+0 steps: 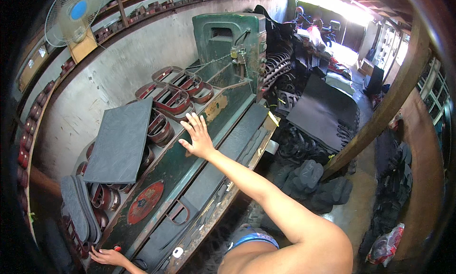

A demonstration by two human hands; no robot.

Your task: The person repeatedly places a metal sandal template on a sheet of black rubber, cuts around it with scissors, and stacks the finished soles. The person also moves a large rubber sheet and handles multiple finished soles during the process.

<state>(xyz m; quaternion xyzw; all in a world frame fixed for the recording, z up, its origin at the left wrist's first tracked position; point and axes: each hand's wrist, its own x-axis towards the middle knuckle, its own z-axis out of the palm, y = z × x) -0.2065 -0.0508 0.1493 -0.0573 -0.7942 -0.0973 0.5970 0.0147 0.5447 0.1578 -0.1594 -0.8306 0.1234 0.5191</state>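
Observation:
My right hand [197,137] is raised over the green beam of a machine, its fingers spread and nothing in it. At the lower left, my left hand [108,257] lies with fingers stretched out at the beam's end, close to a red button [117,248]. Below the beam, a dark rubber sheet [202,194] lies on the machine bed, with a sole-shaped cutting die [179,222] on it. Several red-brown cutting dies [164,96] crowd the top of the beam. A grey rectangular sheet [118,141] and dark sole-shaped pieces [78,210] rest on other dies there.
The green machine housing [229,41] rises at the far end of the beam. A slanting wooden post [380,117] stands to the right. Dark cut pieces [308,174] and a large black sheet [323,108] lie beyond the bed. A fan [76,13] hangs at the upper left.

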